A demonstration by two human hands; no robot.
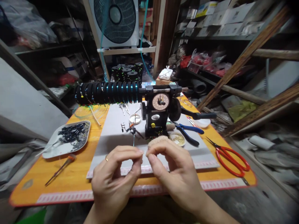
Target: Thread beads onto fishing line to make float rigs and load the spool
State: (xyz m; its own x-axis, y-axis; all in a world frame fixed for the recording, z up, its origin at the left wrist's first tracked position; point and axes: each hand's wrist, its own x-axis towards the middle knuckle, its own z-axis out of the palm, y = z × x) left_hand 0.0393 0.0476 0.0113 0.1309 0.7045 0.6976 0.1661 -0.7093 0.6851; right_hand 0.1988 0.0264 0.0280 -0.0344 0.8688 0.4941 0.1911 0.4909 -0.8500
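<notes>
My left hand (pixel 112 179), with a ring on one finger, has its thumb and index finger pinched together. Facing it across a narrow gap, my right hand (pixel 178 169) makes a similar pinch. Whatever lies between the fingertips is too small to make out. Just beyond the hands stands a black hand-cranked winder (pixel 156 119) with a round dial. Its shaft carries a row of dark spools (pixel 107 92) wound with blue-green line. A thin stand (pixel 134 132) holding small dark parts rises behind my left fingertips. Near my right knuckles sits a dish of brass-coloured bits (pixel 178 139).
A white tray (pixel 51 146) of small black parts and an orange-tipped tool (pixel 59 169) are on the left. Blue-handled pliers (pixel 190 128) and red-handled scissors (pixel 233 160) lie right. A fan (pixel 115 21) and stacked spools (pixel 127 73) stand behind. Cluttered shelves flank the table.
</notes>
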